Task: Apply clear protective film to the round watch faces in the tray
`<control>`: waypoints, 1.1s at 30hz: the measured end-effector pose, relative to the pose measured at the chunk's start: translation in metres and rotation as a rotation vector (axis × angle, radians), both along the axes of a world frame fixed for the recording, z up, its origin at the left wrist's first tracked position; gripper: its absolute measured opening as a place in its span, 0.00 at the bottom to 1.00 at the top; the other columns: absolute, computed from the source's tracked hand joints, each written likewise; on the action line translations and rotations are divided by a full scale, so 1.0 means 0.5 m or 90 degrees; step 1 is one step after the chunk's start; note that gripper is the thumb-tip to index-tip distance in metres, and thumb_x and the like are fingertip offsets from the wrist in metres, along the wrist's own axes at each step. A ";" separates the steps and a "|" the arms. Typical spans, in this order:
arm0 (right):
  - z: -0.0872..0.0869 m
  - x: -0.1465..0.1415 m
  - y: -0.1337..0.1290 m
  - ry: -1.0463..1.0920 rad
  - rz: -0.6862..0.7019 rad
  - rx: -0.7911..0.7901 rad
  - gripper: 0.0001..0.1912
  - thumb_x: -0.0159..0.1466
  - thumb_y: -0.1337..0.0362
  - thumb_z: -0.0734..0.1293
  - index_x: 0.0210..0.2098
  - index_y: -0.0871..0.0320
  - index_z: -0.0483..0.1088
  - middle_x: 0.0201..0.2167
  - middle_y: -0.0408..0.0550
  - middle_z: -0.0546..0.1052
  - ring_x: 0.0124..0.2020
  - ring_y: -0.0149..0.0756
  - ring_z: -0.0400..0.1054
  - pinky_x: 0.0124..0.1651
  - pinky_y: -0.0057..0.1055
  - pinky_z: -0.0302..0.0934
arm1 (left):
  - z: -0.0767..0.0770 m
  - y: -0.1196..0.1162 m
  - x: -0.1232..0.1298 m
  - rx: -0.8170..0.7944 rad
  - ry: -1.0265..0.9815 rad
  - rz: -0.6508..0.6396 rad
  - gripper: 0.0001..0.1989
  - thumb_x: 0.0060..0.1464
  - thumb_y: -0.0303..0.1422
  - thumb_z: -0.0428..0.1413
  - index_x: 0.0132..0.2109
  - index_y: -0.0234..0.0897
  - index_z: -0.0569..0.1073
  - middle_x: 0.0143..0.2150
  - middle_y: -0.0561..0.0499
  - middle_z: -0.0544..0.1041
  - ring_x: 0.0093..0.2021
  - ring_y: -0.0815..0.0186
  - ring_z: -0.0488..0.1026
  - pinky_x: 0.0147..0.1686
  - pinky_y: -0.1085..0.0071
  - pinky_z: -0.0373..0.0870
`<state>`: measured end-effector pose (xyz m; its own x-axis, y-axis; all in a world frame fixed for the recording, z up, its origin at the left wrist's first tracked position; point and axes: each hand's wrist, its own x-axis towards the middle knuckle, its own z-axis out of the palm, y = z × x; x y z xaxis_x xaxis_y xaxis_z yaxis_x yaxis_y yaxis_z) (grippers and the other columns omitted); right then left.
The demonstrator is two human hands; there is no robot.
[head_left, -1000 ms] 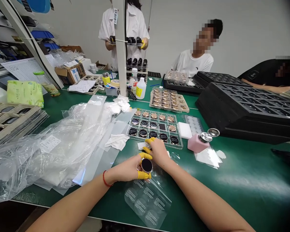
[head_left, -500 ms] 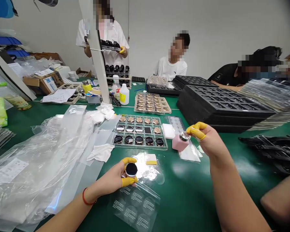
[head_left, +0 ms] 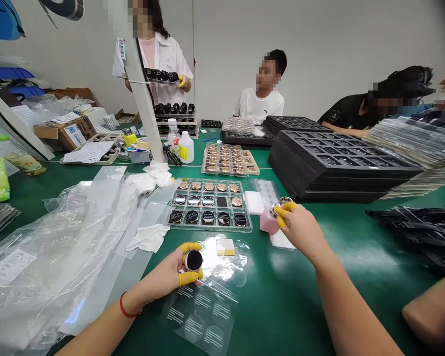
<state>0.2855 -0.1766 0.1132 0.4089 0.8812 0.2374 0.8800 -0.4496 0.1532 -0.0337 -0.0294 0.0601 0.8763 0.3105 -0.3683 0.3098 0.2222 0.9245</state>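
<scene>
My left hand (head_left: 187,267), with yellow finger cots, is closed around the rim of a round watch case (head_left: 194,260) whose black face points up. Below it lies a clear zip bag (head_left: 203,314) of printed round films. Yellow cots also cover the fingers of my right hand (head_left: 287,217), bent together at the metal top of a pink bottle (head_left: 269,223). A round metal lid (head_left: 285,200) stands raised behind those fingertips; anything pinched between them is hidden. Ahead is a clear tray (head_left: 211,231) of watch cases, some black-faced, others showing rose-gold undersides.
Plastic sheeting (head_left: 77,257) covers the left side, with a white cloth (head_left: 148,238) beside it. Black foam trays (head_left: 311,173) are stacked at right, near black straps (head_left: 422,237). A white post (head_left: 148,109) rises at the far side. Co-workers sit and stand beyond.
My right hand has moved left and down onto the pink bottle's top, and its metal lid now appears raised. My left hand keeps hold of the watch case. The view has shifted slightly.
</scene>
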 end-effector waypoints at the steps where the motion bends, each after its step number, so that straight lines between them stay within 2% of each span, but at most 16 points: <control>1: 0.001 -0.001 -0.001 -0.005 0.001 -0.003 0.17 0.63 0.68 0.56 0.42 0.58 0.76 0.39 0.55 0.74 0.36 0.42 0.66 0.35 0.34 0.57 | 0.000 0.000 0.000 -0.001 -0.002 0.000 0.32 0.50 0.40 0.59 0.59 0.41 0.56 0.38 0.49 0.72 0.37 0.63 0.73 0.45 0.59 0.66; 10: -0.019 0.019 -0.001 -0.027 0.033 0.029 0.18 0.63 0.69 0.56 0.43 0.60 0.76 0.38 0.56 0.73 0.34 0.41 0.65 0.33 0.34 0.59 | 0.032 -0.011 0.001 0.031 -0.006 0.017 0.29 0.49 0.36 0.60 0.56 0.40 0.57 0.36 0.53 0.70 0.37 0.64 0.74 0.42 0.63 0.70; 14: -0.026 0.037 0.000 -0.048 0.051 0.027 0.18 0.62 0.71 0.55 0.42 0.61 0.76 0.38 0.56 0.73 0.32 0.42 0.66 0.30 0.35 0.59 | 0.029 -0.013 0.000 0.002 -0.073 0.034 0.28 0.50 0.31 0.59 0.55 0.40 0.56 0.38 0.51 0.72 0.40 0.65 0.74 0.46 0.60 0.70; 16: -0.021 0.024 0.004 -0.066 0.058 0.046 0.18 0.62 0.72 0.55 0.40 0.62 0.76 0.37 0.58 0.73 0.31 0.43 0.66 0.30 0.36 0.59 | 0.023 -0.013 -0.002 0.004 -0.093 0.049 0.27 0.51 0.30 0.58 0.55 0.41 0.55 0.39 0.50 0.73 0.42 0.64 0.74 0.48 0.58 0.70; 18: -0.012 -0.019 0.013 -0.043 0.110 0.110 0.17 0.62 0.71 0.56 0.40 0.63 0.75 0.37 0.58 0.73 0.32 0.43 0.66 0.32 0.38 0.61 | 0.020 -0.013 -0.004 0.011 -0.112 0.066 0.26 0.52 0.29 0.57 0.54 0.41 0.54 0.40 0.50 0.73 0.42 0.64 0.74 0.48 0.58 0.70; 21: -0.003 -0.135 0.035 0.115 0.297 0.231 0.14 0.64 0.68 0.58 0.43 0.60 0.73 0.37 0.55 0.73 0.36 0.39 0.66 0.37 0.36 0.64 | 0.023 -0.015 -0.006 0.015 -0.147 0.087 0.24 0.53 0.28 0.57 0.53 0.42 0.54 0.39 0.52 0.72 0.42 0.64 0.75 0.47 0.60 0.70; 23: -0.007 -0.221 0.056 0.217 0.425 0.243 0.14 0.64 0.70 0.58 0.45 0.57 0.71 0.36 0.51 0.73 0.36 0.36 0.66 0.37 0.33 0.64 | 0.027 -0.017 -0.007 0.028 -0.158 0.104 0.24 0.53 0.28 0.57 0.52 0.42 0.55 0.38 0.53 0.71 0.40 0.65 0.75 0.45 0.62 0.70; 26: -0.028 -0.318 0.090 0.240 0.509 0.266 0.11 0.63 0.71 0.60 0.42 0.55 0.71 0.33 0.48 0.73 0.34 0.35 0.63 0.36 0.34 0.62 | 0.032 -0.017 -0.010 0.078 -0.163 0.114 0.23 0.51 0.29 0.58 0.51 0.41 0.57 0.39 0.53 0.71 0.39 0.67 0.74 0.40 0.68 0.70; 29: -0.052 -0.362 0.112 0.198 0.527 0.296 0.11 0.61 0.72 0.61 0.41 0.57 0.71 0.32 0.48 0.73 0.34 0.36 0.62 0.41 0.38 0.62 | 0.030 -0.012 -0.014 0.148 -0.162 0.112 0.21 0.51 0.29 0.58 0.51 0.40 0.60 0.41 0.51 0.70 0.35 0.70 0.71 0.35 0.73 0.68; 33: -0.070 -0.371 0.110 0.152 0.568 0.316 0.14 0.60 0.74 0.60 0.43 0.56 0.70 0.34 0.48 0.73 0.37 0.37 0.61 0.53 0.45 0.56 | 0.025 -0.003 -0.018 0.209 -0.149 0.140 0.21 0.50 0.26 0.56 0.51 0.40 0.62 0.39 0.52 0.69 0.32 0.72 0.68 0.30 0.76 0.65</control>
